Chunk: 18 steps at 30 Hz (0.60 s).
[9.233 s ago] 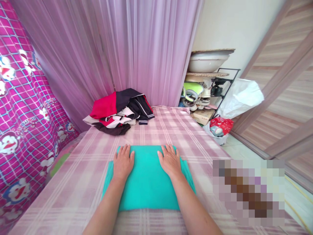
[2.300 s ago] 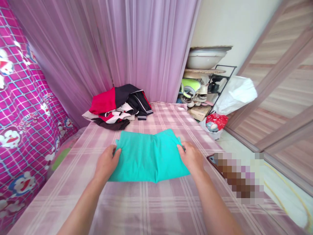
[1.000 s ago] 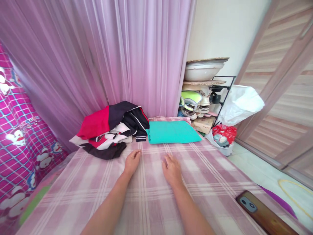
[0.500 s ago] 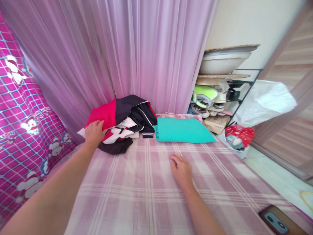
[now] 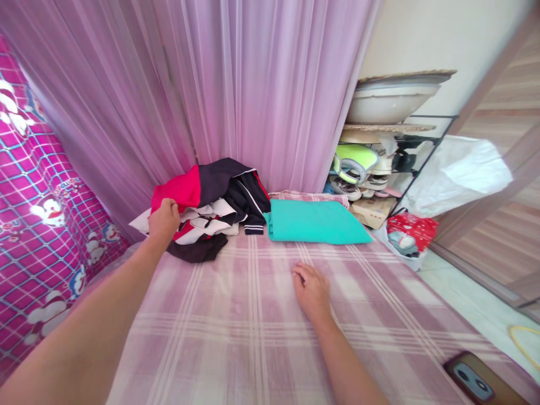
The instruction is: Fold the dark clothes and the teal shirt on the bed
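Note:
My left hand (image 5: pixel 164 219) is closed, gripping the edge of a red and navy jacket (image 5: pixel 215 183) at the left of a rumpled clothes pile. Under and in front of it lie white, red and black pieces of clothing (image 5: pixel 202 230); where one garment ends and another begins I cannot make out. A navy cuff with white stripes (image 5: pixel 254 229) sticks out at the pile's right. Beside it lies a flat, folded teal cloth (image 5: pixel 316 222). My right hand (image 5: pixel 312 289) rests on the plaid sheet (image 5: pixel 236 315) below the teal cloth, fingers curled in, holding nothing.
A purple curtain (image 5: pixel 261 84) hangs behind the clothes, and a pink cartoon-print cloth (image 5: pixel 50 208) hangs at left. A phone (image 5: pixel 472 379) lies near the bed's right edge. Beyond stand a shoe rack (image 5: pixel 434 146) with basins (image 5: pixel 390 104) on top and a red bag (image 5: pixel 413 230).
My left hand has pinched the jacket's red edge and drawn it up slightly, baring more white cloth beneath. My right hand has barely moved.

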### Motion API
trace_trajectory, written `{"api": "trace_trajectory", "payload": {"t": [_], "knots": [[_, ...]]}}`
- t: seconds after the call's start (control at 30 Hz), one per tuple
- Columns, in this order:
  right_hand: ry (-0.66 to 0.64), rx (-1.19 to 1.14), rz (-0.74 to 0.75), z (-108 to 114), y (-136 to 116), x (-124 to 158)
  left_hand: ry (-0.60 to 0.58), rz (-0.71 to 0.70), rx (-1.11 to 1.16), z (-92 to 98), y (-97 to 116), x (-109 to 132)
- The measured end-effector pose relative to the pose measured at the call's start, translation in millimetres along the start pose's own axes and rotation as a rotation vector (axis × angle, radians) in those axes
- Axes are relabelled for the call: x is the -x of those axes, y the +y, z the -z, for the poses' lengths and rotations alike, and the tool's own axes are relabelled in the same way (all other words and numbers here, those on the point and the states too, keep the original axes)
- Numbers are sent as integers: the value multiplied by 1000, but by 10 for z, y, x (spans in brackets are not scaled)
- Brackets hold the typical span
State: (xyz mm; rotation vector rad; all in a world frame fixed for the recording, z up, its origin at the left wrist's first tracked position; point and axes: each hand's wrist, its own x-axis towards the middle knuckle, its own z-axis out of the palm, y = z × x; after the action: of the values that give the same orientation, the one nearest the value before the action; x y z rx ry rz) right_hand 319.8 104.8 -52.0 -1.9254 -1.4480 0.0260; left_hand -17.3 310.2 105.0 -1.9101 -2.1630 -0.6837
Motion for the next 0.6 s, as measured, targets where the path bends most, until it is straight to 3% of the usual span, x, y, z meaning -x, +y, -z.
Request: {"api": "trace_trajectory", "payload": {"t": [0.17, 0.33, 0.5, 0.6], "knots": [[12, -61, 0, 1, 10, -26, -19, -123, 92, 258, -76, 492], [-1, -250, -45, 38, 5, -52, -79, -288, 160, 426, -92, 1312], [43, -509, -188, 112, -39, 121, -244, -433, 253, 528, 146, 2230], [-4, -633, -194, 237, -82, 350, -295, -492, 325, 632, 336, 2588]]}}
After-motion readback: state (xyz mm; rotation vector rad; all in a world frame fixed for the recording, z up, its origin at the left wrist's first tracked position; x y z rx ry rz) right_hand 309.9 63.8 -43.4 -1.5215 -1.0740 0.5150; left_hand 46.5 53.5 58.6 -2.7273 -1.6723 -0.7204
